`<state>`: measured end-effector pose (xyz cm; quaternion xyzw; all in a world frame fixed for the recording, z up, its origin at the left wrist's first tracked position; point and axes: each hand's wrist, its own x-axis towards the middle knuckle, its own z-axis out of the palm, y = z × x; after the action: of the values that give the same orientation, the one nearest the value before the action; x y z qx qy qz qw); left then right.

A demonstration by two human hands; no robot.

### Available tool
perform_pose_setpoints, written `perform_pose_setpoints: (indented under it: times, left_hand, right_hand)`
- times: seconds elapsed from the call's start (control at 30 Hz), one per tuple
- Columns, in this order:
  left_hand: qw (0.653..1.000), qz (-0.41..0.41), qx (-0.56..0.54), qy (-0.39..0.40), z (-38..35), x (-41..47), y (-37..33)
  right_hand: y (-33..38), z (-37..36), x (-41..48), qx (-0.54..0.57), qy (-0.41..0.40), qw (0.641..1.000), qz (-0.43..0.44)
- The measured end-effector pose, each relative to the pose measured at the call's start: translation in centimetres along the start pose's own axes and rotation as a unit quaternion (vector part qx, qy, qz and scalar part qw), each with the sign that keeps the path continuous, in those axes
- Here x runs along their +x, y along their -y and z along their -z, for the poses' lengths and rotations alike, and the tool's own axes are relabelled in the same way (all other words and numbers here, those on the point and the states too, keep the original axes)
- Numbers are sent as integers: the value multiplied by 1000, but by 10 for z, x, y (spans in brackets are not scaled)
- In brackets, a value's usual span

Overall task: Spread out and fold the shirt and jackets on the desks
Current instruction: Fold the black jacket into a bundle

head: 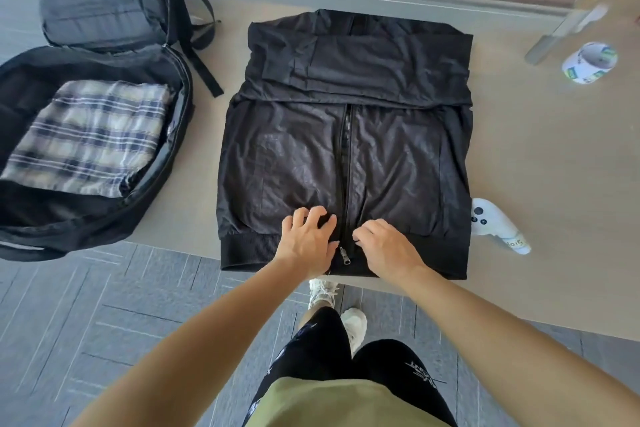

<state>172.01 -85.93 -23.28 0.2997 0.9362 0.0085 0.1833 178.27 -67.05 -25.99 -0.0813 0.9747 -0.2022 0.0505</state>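
At lower centre, the left hand (308, 241) lies splay-fingered and the right hand (386, 248) curls down, its grip unclear, at the hem of the black jacket (294, 156) mid-frame on the desk (526, 166), top already folded over, final folds seemingly left; the plaid shirt (86, 135) lies folded at left.

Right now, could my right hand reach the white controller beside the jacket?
Probably yes: the right hand rests on the jacket, with only flat fabric between it and the controller.

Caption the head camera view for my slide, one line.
Left hand and right hand at the hem of a half-folded black jacket on the desk; plaid shirt in the open backpack.
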Motion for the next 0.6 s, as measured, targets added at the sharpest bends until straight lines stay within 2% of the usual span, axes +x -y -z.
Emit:
perform_pose_setpoints:
  times: [0.07,0.17,0.3,0.37,0.43,0.5,0.6]
  left_hand:
    - [1000,-2,-8,-3,4,4,0]
    - [999,1,-36,3,5,7,-2]
    - [997,10,-81,16,9,9,-1]
    - [995,17,-96,18,13,15,0]
    - [993,28,-113,-11,21,23,-2]
    - [992,37,-111,-48,31,40,-6]
    - [992,61,-82,-70,45,75,-12]
  right_hand:
    - [6,10,3,38,29,999,-20]
    - [13,18,-5,74,58,996,8]
    - [12,23,-10,-21,178,982,57]
    - [11,28,-4,2,145,988,45]
    - [10,31,6,30,66,997,29]
    - [1,36,20,-13,7,1000,14]
    - [-17,41,37,-84,58,992,-73]
